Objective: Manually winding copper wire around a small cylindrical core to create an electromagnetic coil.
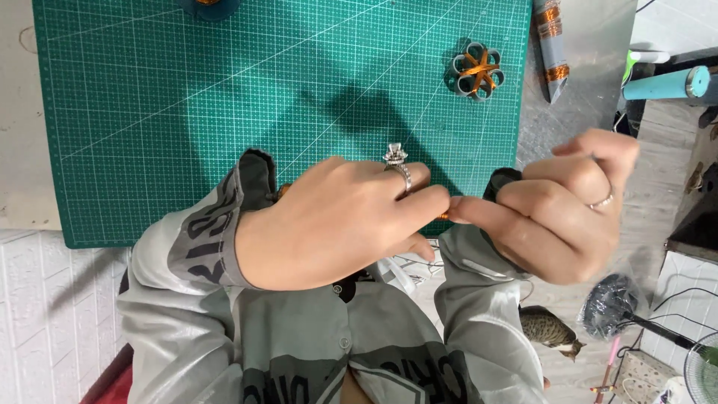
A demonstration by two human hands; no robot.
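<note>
A small orange piece (443,216) is pinched between the fingertips of the left hand (336,221) and the right hand (557,209), held above the near edge of a green cutting mat (187,112). Only a sliver of the piece is seen where the fingertips meet, so its shape cannot be told. The left hand's fingers are curled in and closed, thumb and forefinger pressed together on the piece; a jewelled ring (396,157) is worn on one finger. The right hand's fingers are folded tightly as well, and a dark roll (502,182) is tucked inside its grip (just its top end is seen above the knuckles). A thin band (602,200) is worn on this hand.

Further back on the mat, well apart from the hands, a flower shape (476,69) of grey loops bound with orange wire is laid flat. Just off the mat's right edge a grey stick wound with orange wire (553,45) is lying on the table. A striped cat (550,329) is seen on the floor below the right sleeve.
</note>
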